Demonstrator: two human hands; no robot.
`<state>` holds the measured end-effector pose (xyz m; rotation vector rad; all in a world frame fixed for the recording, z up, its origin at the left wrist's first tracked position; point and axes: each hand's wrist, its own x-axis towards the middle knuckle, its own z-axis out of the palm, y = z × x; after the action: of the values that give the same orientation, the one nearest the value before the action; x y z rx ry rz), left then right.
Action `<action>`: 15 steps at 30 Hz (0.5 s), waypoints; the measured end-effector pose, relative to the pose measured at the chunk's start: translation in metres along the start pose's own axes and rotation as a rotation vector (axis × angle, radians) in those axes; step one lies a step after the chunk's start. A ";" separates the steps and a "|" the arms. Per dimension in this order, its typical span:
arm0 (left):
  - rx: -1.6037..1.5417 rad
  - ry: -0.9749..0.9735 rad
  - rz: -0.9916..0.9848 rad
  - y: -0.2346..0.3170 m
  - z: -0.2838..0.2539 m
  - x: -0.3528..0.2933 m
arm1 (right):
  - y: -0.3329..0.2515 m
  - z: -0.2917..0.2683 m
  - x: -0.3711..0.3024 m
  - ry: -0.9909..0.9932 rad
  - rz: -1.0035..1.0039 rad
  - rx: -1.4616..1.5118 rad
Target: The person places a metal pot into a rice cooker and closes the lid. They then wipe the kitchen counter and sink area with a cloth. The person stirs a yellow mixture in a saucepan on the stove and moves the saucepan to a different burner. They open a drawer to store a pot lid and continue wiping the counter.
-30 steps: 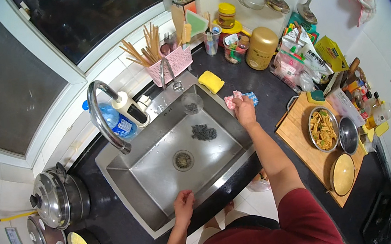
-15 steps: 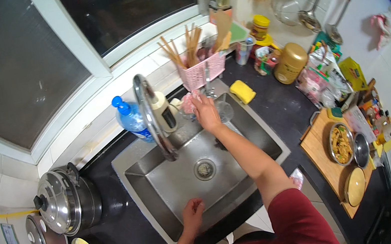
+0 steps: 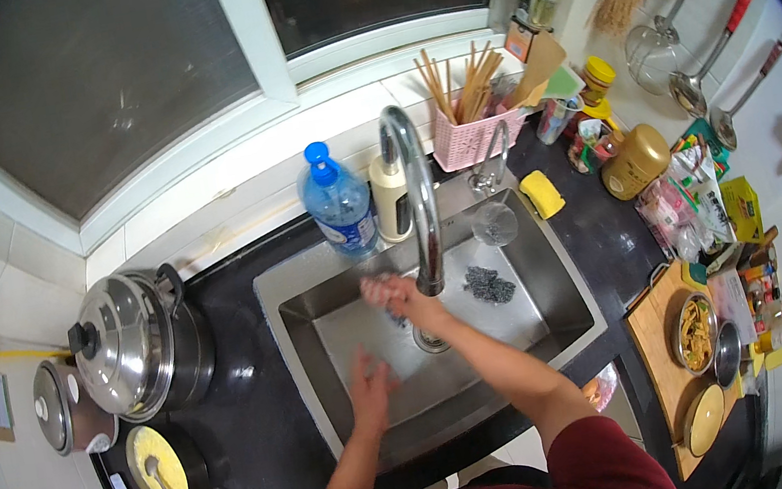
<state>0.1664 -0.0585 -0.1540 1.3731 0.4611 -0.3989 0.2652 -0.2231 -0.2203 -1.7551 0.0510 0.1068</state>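
Note:
Over the left half of the steel sink (image 3: 572, 303), my right hand (image 3: 401, 296) is closed around a crumpled pink cloth (image 3: 377, 289), both smeared by motion. It lies just left of the curved chrome faucet (image 3: 425, 229). My left hand (image 3: 370, 391) is lower, above the sink's near left part, its fingers apart and holding nothing. A dark scouring pad (image 3: 489, 285) lies on the sink floor, right of the faucet. The drain (image 3: 432, 340) is partly covered by my right forearm. At the back right corner of the sink rests a round clear cup-like thing (image 3: 494, 224).
Behind the sink stand a blue pump bottle (image 3: 342, 213), a cream dispenser (image 3: 390, 199) and a pink chopstick basket (image 3: 476, 139). A yellow sponge (image 3: 541, 194) lies right. Left are a steel pot (image 3: 128, 345) and a yellow-lined pan (image 3: 157, 467); far right, a cutting board (image 3: 658, 336) with bowls.
My right hand has come from the sink's back edge forward and left over the basin with the pink cloth. My left hand has spread its fingers. The view has swung left.

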 end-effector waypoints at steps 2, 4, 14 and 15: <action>-0.247 0.065 0.095 0.013 -0.008 0.017 | -0.049 0.032 -0.029 -0.165 -0.070 -0.018; -0.434 0.065 0.239 0.020 -0.026 0.029 | -0.059 0.072 -0.045 -0.181 -0.159 0.010; 0.902 0.688 0.681 0.001 -0.158 -0.051 | -0.077 0.148 -0.091 -0.451 -0.534 -0.389; 1.137 0.688 0.570 -0.014 -0.172 -0.059 | -0.070 0.150 -0.094 -0.460 -0.513 -0.378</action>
<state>0.0958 0.1090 -0.1572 2.6753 0.3625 0.3967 0.1717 -0.0650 -0.1699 -2.0208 -0.7937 0.1486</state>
